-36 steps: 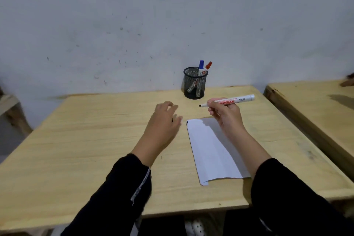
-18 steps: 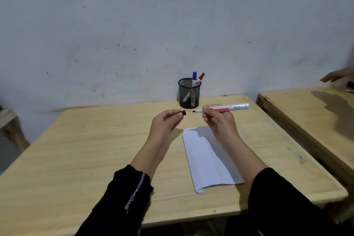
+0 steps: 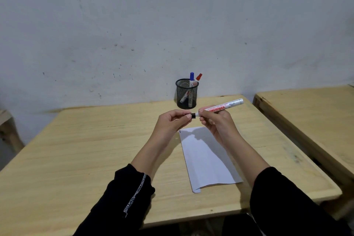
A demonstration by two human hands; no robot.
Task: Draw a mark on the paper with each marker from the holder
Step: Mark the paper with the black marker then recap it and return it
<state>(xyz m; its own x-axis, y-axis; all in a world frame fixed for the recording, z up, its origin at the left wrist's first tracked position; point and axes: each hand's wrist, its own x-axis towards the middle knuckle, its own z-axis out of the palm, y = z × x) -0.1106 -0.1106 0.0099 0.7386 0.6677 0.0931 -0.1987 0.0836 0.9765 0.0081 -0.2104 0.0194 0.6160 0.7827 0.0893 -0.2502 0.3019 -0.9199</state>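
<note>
Head view, and we start far left, where a sliver of another wooden surface point(image 3: 4, 119) pokes in at the frame edge, well apart from the main wooden table point(image 3: 86, 149). Wide bare tabletop on that left side, plenty of room. Moving in, the left hand point(image 3: 169, 123) is up above the table, fingertips pinched on a small black cap point(image 3: 192, 115), and that cap sits right at the nose of the white marker point(image 3: 223, 106), touching or just on it; I cannot tell which. Behind the hands, near the back edge and the scuffed grey wall point(image 3: 172, 25), stands the black mesh holder point(image 3: 186, 94) with a blue-capped marker point(image 3: 191, 77) and a red-capped marker point(image 3: 198, 77) leaning inside. Below the hands lies the white paper point(image 3: 206, 161), flat, running toward the near edge, its lower left corner folded, a tiny dark mark at its top left corner. The right hand point(image 3: 216, 122) grips the marker barrel, tail tilted up to the right. Black sleeves on both forearms. Further right, a narrow gap, then a second wooden table point(image 3: 306, 117).
</note>
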